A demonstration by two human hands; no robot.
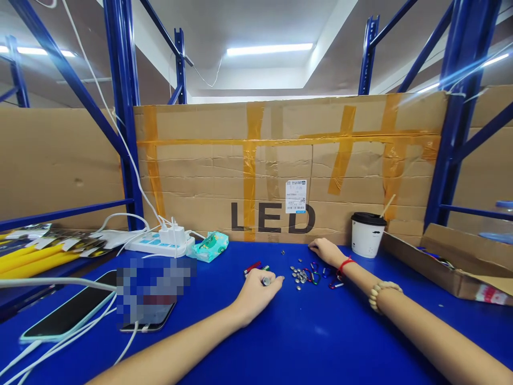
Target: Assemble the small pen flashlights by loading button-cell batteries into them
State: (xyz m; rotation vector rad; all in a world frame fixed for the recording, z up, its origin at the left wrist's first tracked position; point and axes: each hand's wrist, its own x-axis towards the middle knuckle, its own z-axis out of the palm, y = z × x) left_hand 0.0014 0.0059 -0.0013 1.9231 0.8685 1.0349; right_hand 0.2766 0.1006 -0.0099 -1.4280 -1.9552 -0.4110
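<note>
My left hand (257, 293) is closed round a small cylinder (265, 281); only its round grey metal end shows above the fingers. Just behind this hand lie a small red tube (252, 268) with a silvery end and other little pieces, partly covered by the hand. My right hand (326, 251) rests near the back of the table, its fingers curled and drawn together; anything between them is hidden. Between the hands is a scatter of small silvery button-like discs (298, 275). Coloured carabiner clips (315, 275), red, green and blue, lie beside them, nearer my right forearm.
A lidded paper cup (365, 238) with a wooden stick stands right of my right hand. An open cardboard tray (444, 267) lies farther right. At left are a tissue pack (210, 246), a power strip (160, 245), white cables and a phone (72, 307). Cardboard (200, 176) walls the back.
</note>
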